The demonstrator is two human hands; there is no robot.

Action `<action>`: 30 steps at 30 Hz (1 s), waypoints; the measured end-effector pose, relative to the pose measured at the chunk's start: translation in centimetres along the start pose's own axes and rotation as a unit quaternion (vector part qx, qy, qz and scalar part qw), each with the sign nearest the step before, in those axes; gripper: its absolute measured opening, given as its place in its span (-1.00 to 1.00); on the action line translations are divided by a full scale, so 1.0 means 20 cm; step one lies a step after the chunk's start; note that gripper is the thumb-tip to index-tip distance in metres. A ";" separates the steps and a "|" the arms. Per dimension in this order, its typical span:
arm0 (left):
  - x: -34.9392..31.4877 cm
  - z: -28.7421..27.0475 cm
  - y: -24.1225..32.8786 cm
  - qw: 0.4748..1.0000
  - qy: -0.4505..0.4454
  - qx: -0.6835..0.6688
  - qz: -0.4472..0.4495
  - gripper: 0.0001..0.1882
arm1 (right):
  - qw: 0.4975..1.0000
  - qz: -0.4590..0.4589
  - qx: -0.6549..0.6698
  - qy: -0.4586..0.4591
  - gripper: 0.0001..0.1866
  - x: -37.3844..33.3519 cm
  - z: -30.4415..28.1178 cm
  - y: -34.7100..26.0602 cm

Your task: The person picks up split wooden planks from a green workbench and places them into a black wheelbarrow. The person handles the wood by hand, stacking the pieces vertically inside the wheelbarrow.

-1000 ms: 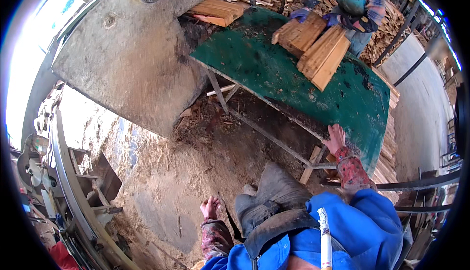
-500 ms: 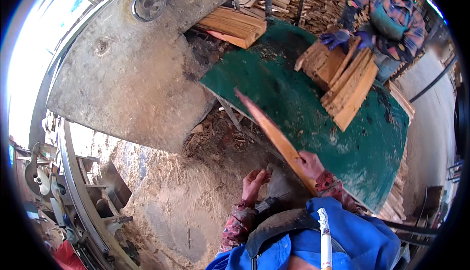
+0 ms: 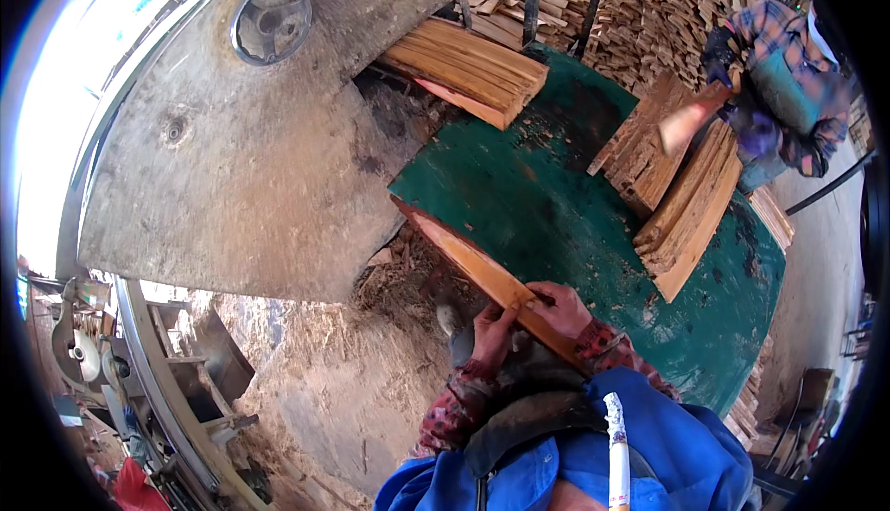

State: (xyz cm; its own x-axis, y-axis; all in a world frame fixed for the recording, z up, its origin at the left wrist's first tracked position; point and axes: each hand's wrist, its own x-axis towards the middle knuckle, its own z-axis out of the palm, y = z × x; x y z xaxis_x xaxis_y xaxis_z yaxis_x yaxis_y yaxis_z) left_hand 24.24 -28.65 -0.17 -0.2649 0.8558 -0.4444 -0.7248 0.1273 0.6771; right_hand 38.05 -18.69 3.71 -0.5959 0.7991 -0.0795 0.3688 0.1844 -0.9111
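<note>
A long, narrow wooden board (image 3: pixel 465 261) with a reddish, bark-edged far end slants across the near edge of the green tabletop (image 3: pixel 519 214). My left hand (image 3: pixel 494 335) pinches its left edge, thumb on the upper face. Just beside it, my right hand (image 3: pixel 562 311) grips the board from the right, fingers closed round it. The board's near end runs down toward my blue clothing and is partly hidden by my right sleeve.
A co-worker (image 3: pixel 779 75) at the far right handles a blurred board over board stacks (image 3: pixel 697 200). Another board stack (image 3: pixel 473 61) lies at the back, by a worn machine table (image 3: pixel 241 159) with a handwheel (image 3: pixel 271 23). A lit cigarette (image 3: pixel 616 455) juts up in front.
My left hand has come up and taken hold of the board, whose far end has swung left. The co-worker has lifted a board off the stack, and the view has shifted slightly.
</note>
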 end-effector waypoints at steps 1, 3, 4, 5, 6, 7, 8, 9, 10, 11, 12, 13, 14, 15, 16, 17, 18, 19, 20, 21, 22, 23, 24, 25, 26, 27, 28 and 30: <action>0.07 -0.03 0.03 1.000 0.000 0.000 -0.007 -0.72 | 1.000 -0.013 -0.005 0.018 -0.71 0.06 0.03 -0.01; 0.20 -0.11 0.11 1.000 0.001 0.000 -0.021 -0.72 | 0.997 -0.034 -0.048 0.041 -0.74 0.20 0.08 -0.05; 0.26 -0.13 0.18 1.000 0.005 0.007 -0.022 -0.70 | 0.994 -0.040 -0.088 0.044 -0.75 0.27 0.08 -0.08; 0.33 -0.15 0.25 1.000 0.009 0.015 -0.023 -0.69 | 0.990 -0.045 -0.127 0.046 -0.76 0.35 0.10 -0.10; 0.41 -0.17 0.34 0.999 0.013 0.022 -0.024 -0.67 | 0.991 -0.038 -0.108 0.067 -0.77 0.44 0.12 -0.10; 0.49 -0.22 0.41 0.999 0.011 0.045 -0.012 -0.67 | 0.992 -0.029 -0.092 0.087 -0.78 0.51 0.15 -0.09; 0.59 -0.27 0.48 0.998 0.008 0.068 -0.001 -0.67 | 0.991 -0.020 -0.075 0.108 -0.79 0.59 0.18 -0.11; 0.68 -0.31 0.56 0.996 0.006 0.091 0.010 -0.67 | 0.989 -0.020 -0.085 0.115 -0.79 0.67 0.22 -0.14; 0.74 -0.32 0.68 0.998 0.012 0.066 -0.010 -0.68 | 0.988 -0.021 -0.095 0.122 -0.78 0.75 0.24 -0.19; 0.81 -0.35 0.75 0.997 0.013 0.070 -0.012 -0.68 | 0.986 -0.022 -0.105 0.128 -0.78 0.82 0.27 -0.23; 0.89 -0.41 0.79 0.997 0.016 0.073 -0.013 -0.68 | 0.984 -0.027 -0.128 0.121 -0.79 0.88 0.29 -0.27; 0.98 -0.46 0.82 0.997 0.017 0.075 -0.014 -0.67 | 0.982 -0.029 -0.139 0.126 -0.79 0.96 0.32 -0.30; 1.09 -0.50 0.88 0.992 0.012 0.125 0.024 -0.68 | 0.979 -0.030 -0.149 0.132 -0.79 1.03 0.36 -0.31; 1.17 -0.53 0.93 0.993 0.009 0.114 0.012 -0.68 | 0.977 -0.033 -0.159 0.137 -0.79 1.11 0.39 -0.33; 1.22 -0.52 1.03 0.995 0.007 0.104 -0.002 -0.68 | 0.977 -0.027 -0.160 0.137 -0.79 1.18 0.41 -0.34; 1.27 -0.52 1.10 0.996 0.006 0.092 -0.014 -0.68 | 0.977 -0.022 -0.161 0.136 -0.78 1.26 0.42 -0.36; 1.33 -0.54 1.12 0.997 0.026 0.078 -0.010 -0.69 | 0.977 -0.018 -0.163 0.134 -0.78 1.34 0.44 -0.37; 1.37 -0.56 1.15 0.995 0.021 0.094 -0.022 -0.69 | 0.975 -0.014 -0.185 0.124 -0.76 1.42 0.45 -0.37; 1.41 -0.59 1.17 0.993 0.018 0.111 -0.034 -0.70 | 0.972 -0.010 -0.207 0.114 -0.75 1.50 0.47 -0.36; 1.44 -0.62 1.19 0.991 0.016 0.127 -0.045 -0.71 | 0.968 -0.007 -0.229 0.103 -0.74 1.59 0.48 -0.36; 1.49 -0.66 1.18 0.989 0.011 0.139 -0.044 -0.72 | 0.966 -0.015 -0.236 0.102 -0.73 1.70 0.50 -0.37; 1.54 -0.68 1.17 0.988 0.004 0.151 -0.043 -0.73 | 0.964 -0.024 -0.242 0.103 -0.72 1.82 0.53 -0.39; 1.57 -0.71 1.14 0.986 -0.002 0.163 -0.041 -0.75 | 0.962 -0.034 -0.249 0.102 -0.71 1.93 0.56 -0.41; 1.57 -0.71 1.13 0.986 0.014 0.160 -0.038 -0.76 | 0.958 -0.051 -0.262 0.101 -0.70 2.05 0.57 -0.42; 1.56 -0.70 1.11 0.987 0.029 0.156 -0.034 -0.78 | 0.954 -0.069 -0.276 0.100 -0.69 2.15 0.58 -0.43; 1.55 -0.69 1.10 0.987 0.044 0.152 -0.029 -0.80 | 0.948 -0.087 -0.289 0.099 -0.67 2.26 0.59 -0.44; 1.55 -0.69 1.07 0.990 0.045 0.134 -0.017 -0.81 | 0.947 -0.089 -0.294 0.088 -0.65 2.38 0.61 -0.44; 1.56 -0.70 1.03 0.994 0.042 0.100 0.008 -0.83 | 0.944 -0.093 -0.307 0.070 -0.60 2.60 0.64 -0.44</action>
State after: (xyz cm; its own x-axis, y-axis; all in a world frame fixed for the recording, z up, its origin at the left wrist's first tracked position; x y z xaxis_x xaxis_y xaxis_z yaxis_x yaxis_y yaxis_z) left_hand -7.89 -6.39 -8.19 -0.3331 0.8144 -0.4752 -0.5820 0.2189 0.7832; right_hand -5.32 13.84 2.44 -0.6073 0.7797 0.1525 0.6365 0.5924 -0.4939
